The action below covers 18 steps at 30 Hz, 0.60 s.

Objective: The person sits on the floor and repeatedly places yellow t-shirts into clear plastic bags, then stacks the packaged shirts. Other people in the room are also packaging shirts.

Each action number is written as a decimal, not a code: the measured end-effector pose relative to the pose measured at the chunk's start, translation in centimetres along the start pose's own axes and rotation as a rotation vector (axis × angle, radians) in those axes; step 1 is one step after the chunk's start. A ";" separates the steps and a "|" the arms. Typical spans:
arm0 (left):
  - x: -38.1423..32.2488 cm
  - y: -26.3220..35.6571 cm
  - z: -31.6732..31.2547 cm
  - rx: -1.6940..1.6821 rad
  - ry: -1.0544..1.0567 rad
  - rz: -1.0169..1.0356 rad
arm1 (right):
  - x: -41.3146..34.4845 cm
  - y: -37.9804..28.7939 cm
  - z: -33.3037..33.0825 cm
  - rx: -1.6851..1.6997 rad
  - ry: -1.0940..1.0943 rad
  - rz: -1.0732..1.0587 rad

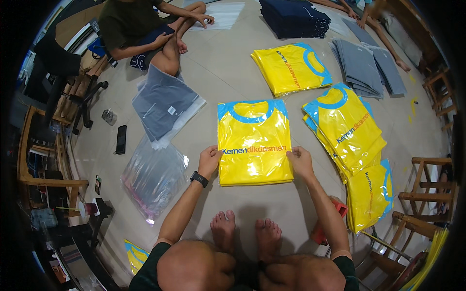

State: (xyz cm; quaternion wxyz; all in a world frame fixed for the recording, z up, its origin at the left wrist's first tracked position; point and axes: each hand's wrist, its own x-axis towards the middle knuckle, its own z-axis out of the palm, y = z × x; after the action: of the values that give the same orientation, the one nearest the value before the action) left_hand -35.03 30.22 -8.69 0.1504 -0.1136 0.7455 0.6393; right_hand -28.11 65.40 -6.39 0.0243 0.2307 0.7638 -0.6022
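Before my feet lies a folded yellow T-shirt (255, 167) in a clear plastic bag, with a light-blue collar and printed lettering across its chest. My left hand (210, 162), with a black watch on its wrist, grips the left edge of the bagged shirt. At the opposite edge my right hand (300, 162) pinches the plastic between thumb and fingers. To the right, a fanned pile of bagged yellow shirts (346, 134) overlaps another bagged shirt (367, 196). A further yellow stack (291, 71) sits beyond.
Empty clear bags (156, 182), bagged grey garments (164, 105) and a phone (121, 139) lie on the left. A red tool (322, 232) is beside my right forearm. Two people sit farther off near dark folded garments (295, 20) and grey bagged ones (358, 69). Wooden stools (422, 196) stand right.
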 end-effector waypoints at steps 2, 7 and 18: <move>0.1 -0.6 -0.3 0.156 0.044 0.083 | -0.3 -0.5 0.1 -0.104 0.042 0.002; 0.1 -0.7 0.0 0.310 0.142 0.136 | 0.6 1.3 0.0 -0.163 0.046 -0.014; 0.5 -1.2 0.6 0.281 0.147 0.195 | 0.9 1.7 -1.6 -0.266 0.206 -0.167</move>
State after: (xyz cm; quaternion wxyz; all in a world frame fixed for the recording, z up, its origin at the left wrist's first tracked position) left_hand -35.00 30.60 -10.04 0.0470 -0.0651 0.8439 0.5305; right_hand -27.86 67.48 -7.79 -0.0739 0.2217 0.8516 -0.4691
